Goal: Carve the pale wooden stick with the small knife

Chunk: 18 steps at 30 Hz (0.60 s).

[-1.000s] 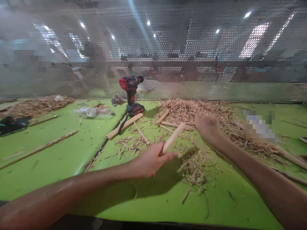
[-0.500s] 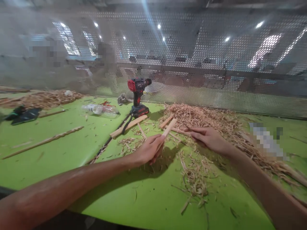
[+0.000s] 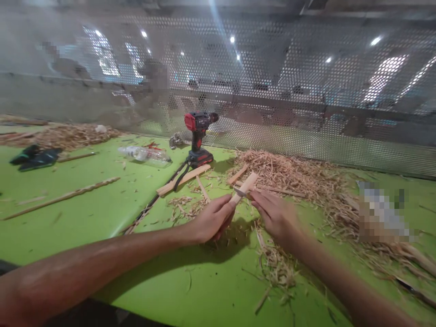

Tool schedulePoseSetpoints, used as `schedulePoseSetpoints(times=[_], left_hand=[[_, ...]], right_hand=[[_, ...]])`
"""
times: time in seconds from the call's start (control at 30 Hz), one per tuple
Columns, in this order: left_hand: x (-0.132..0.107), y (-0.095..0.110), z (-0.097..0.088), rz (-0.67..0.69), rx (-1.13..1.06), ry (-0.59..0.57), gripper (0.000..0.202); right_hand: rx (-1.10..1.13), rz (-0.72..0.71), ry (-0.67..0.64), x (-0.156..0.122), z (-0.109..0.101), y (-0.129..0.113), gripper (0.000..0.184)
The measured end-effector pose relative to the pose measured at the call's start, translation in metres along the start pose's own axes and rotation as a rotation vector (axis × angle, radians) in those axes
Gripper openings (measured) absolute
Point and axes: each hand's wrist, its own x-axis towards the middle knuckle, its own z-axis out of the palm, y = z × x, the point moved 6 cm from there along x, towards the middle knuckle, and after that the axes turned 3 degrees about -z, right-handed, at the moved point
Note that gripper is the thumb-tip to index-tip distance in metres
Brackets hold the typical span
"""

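My left hand (image 3: pixel 213 219) is closed round the lower end of a short pale wooden stick (image 3: pixel 245 186), which points up and away to the right. My right hand (image 3: pixel 275 213) is just right of the stick, its fingers pinched together at the stick's middle. A thin grey piece shows at the fingertips, too small to name. Both hands hover over the green table (image 3: pixel 102 213), among loose wood shavings (image 3: pixel 275 263).
A red and black cordless drill (image 3: pixel 199 136) stands upright at the back, with a plank (image 3: pixel 184 178) and a dark cord (image 3: pixel 153 202) before it. A plastic bottle (image 3: pixel 145 155) lies left, and a long stick (image 3: pixel 64 197). A big shavings heap (image 3: pixel 299 175) and a perforated screen (image 3: pixel 272 91) lie beyond.
My right hand came back from the shavings heap, where it lay flat, and closed in beside the stick. My left hand kept hold of the stick and shifted little.
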Motion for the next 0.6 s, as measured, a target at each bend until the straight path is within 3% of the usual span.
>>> schedulePoseSetpoints(times=[0.2, 0.33, 0.47, 0.53, 0.6], left_hand=[[0.001, -0.004, 0.0, 0.005, 0.037, 0.03, 0.036], [-0.003, -0.002, 0.001, -0.008, 0.132, 0.02, 0.037], [-0.008, 0.006, 0.003, 0.023, 0.16, -0.014, 0.033], [-0.007, 0.008, 0.003, 0.038, 0.149, -0.008, 0.032], [-0.005, 0.007, 0.001, 0.029, 0.118, 0.025, 0.032]], right_hand=[[-0.136, 0.011, -0.02, -0.001, -0.001, 0.002, 0.044], [-0.124, 0.074, 0.025, -0.001, -0.006, 0.027, 0.045], [-0.126, 0.166, 0.177, -0.001, -0.025, 0.065, 0.042], [-0.131, 0.175, 0.281, -0.002, -0.035, 0.067, 0.041], [-0.075, 0.162, 0.292, -0.002, -0.035, 0.056, 0.04]])
